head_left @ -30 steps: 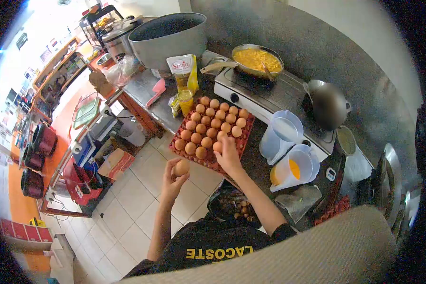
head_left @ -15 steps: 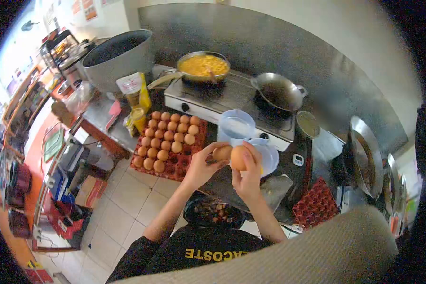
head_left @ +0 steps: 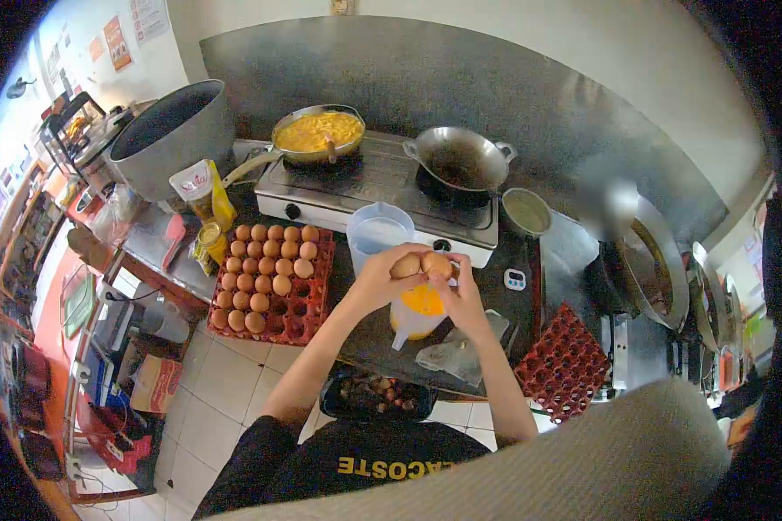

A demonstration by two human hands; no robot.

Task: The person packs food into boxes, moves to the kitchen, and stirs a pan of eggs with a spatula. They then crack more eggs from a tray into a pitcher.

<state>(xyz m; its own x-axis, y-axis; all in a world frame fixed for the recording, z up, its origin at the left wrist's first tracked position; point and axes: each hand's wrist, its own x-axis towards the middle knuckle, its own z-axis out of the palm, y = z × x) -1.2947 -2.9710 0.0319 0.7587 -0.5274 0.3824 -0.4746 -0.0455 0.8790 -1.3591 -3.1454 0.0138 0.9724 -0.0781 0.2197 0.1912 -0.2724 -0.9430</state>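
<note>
My left hand holds a brown egg in closed fingers. Against it, my right hand grips a second brown egg; the two eggs appear to touch. Both are held over a plastic jug with orange-yellow yolks inside. Partly behind my left hand stands a translucent measuring jug. To the left, a red egg tray carries rows of brown eggs, with several bare hollows nearest my left forearm. My fingers hide whether either shell is cracked.
Behind the jugs is a two-burner stove with a pan of yellow food and a wok. A bare red tray, a timer and a plastic bag lie right. A black bin with shells sits below.
My view has shifted, so the stove and egg tray appear further left. My hands have brought the two eggs together, and the yolks in the jug show more plainly.
</note>
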